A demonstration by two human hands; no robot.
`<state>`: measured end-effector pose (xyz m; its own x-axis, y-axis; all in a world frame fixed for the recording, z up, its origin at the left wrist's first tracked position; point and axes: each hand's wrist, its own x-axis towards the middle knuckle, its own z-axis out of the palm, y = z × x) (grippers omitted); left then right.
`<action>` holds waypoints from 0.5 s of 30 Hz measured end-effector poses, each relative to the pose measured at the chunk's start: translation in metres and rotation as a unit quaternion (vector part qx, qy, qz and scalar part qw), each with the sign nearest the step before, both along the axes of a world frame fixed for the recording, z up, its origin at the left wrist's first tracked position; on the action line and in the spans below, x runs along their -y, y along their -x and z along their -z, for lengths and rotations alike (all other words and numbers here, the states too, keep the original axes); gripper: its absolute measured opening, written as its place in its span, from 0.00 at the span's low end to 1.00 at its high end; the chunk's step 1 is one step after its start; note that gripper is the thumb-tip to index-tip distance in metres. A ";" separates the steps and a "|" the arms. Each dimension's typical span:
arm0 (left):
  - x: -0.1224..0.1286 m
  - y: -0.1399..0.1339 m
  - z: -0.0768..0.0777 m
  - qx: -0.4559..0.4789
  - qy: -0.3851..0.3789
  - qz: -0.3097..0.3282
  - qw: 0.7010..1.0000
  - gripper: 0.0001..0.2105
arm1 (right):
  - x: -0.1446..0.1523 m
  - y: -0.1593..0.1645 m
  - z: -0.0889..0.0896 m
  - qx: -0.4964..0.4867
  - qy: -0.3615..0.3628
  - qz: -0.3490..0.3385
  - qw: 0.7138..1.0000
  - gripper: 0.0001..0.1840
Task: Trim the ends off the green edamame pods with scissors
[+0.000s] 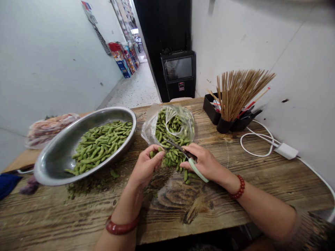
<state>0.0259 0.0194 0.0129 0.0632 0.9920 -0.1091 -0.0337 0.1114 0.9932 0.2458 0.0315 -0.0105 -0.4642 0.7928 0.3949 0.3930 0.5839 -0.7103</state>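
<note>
My left hand (148,163) is closed on a green edamame pod (152,153), pinched between thumb and fingers. In my right hand (201,162) is a pair of scissors (195,168) with pale green handles. Its dark blades point up and left, over loose pods, a little apart from my left fingers. Just beyond my hands lies a clear plastic bag (150,127) with edamame pods (170,122) in it, some spilling onto the table. To the left, a large metal bowl (56,162) tilts and holds many pods (102,144).
Small green trimmings (83,186) lie below the bowl on the wooden table (167,209). A bagged bundle (51,129) sits behind the bowl. At right stand a black holder (224,125) of wooden skewers (238,92) and a white adapter (286,151) with cable. A black machine (178,75) stands beyond.
</note>
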 end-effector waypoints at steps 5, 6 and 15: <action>-0.001 -0.001 -0.003 0.084 -0.002 -0.010 0.996 0.09 | 0.001 0.001 0.001 0.001 -0.009 -0.003 1.000 0.28; -0.001 -0.001 -0.003 0.095 -0.003 -0.013 0.995 0.09 | 0.002 0.001 -0.001 0.007 -0.013 -0.009 1.000 0.29; 0.002 -0.005 -0.005 0.134 -0.002 -0.003 0.991 0.10 | 0.006 0.002 -0.007 0.049 -0.060 -0.021 0.997 0.32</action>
